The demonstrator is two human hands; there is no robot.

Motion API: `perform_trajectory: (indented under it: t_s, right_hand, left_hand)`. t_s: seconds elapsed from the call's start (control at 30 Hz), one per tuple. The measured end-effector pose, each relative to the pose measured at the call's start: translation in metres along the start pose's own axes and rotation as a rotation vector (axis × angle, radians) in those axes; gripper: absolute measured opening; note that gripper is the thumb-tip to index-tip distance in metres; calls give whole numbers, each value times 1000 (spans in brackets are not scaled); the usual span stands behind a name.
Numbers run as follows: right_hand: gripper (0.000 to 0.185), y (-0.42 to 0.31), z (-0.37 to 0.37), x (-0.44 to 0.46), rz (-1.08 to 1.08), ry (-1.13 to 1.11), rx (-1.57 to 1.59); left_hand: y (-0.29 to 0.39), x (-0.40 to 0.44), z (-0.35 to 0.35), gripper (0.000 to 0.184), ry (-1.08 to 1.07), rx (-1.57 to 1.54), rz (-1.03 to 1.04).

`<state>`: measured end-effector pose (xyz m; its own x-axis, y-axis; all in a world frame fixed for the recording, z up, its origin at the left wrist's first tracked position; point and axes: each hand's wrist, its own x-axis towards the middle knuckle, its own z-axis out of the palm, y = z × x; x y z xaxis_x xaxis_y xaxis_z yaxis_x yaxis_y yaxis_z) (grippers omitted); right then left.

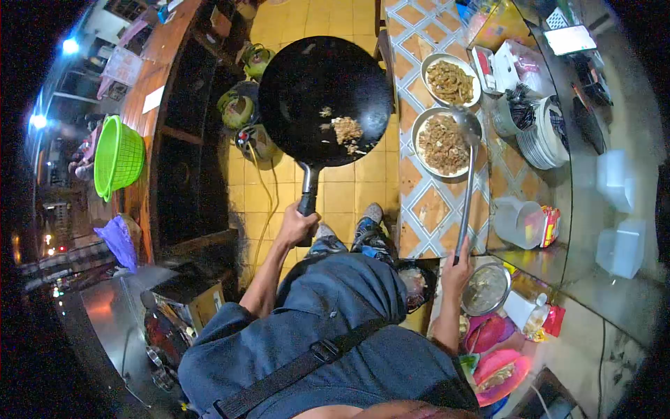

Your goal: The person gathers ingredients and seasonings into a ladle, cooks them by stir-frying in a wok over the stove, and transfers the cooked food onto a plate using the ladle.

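Observation:
My left hand (299, 225) is wrapped round the handle of a black wok (314, 91), held out over the floor. A small heap of fried rice (347, 130) lies in the wok near its lower right. With my right hand (456, 269) I grip the long handle of a metal ladle (468, 181). The ladle's bowl is at the upper right rim of a white plate (417, 145) heaped with brown fried rice (444, 145); whether it touches the food I cannot tell. Just beyond stands a second plate (425, 70) of brownish food, perhaps noodles.
A stack of plates (543, 140) and a clear plastic tub (516, 222) stand right of the tiled counter (426, 209). Nearer me is a metal bowl (486, 290). Green gas cylinders (241, 108) and a yellow hose (269, 202) are on the floor. A green basket (120, 157) sits far left.

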<state>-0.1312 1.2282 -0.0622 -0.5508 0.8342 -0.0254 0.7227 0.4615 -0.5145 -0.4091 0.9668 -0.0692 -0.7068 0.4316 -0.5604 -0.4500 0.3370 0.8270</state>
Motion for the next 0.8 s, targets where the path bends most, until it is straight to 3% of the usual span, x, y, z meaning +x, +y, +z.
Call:
perform_trajectory:
  t_s: [0.23,0.27,0.37,0.4,0.43,0.53,0.63,0.7,0.8]
  right_hand:
    - [53,11,20,12,62,-38,50]
    - [53,26,29,12,-87,40,50]
    - [51,44,19,12,-154,33,23]
    - [48,33,-3,6,23,-105,-2]
    - [48,35,-4,0,19,-111,4]
    - [51,29,-5,-5,-211,154,26]
    - [50,30,2,9,-103,33,-32]
    - [50,41,11,18,-177,104,4]
    - [55,60,8,16,-197,2,-67]
  left_hand:
    - [21,19,25,25,-115,31,66]
    - [17,27,31,28,-122,23,104]
    - [34,33,47,34,-106,66,149]
    - [38,36,52,34,-90,142,159]
    - [40,36,57,34,-76,214,166]
    - [47,40,73,34,-69,247,201]
    - [45,41,91,32,-63,287,223]
    - [41,38,104,32,-67,300,210]
    - [34,38,123,30,-80,281,234]
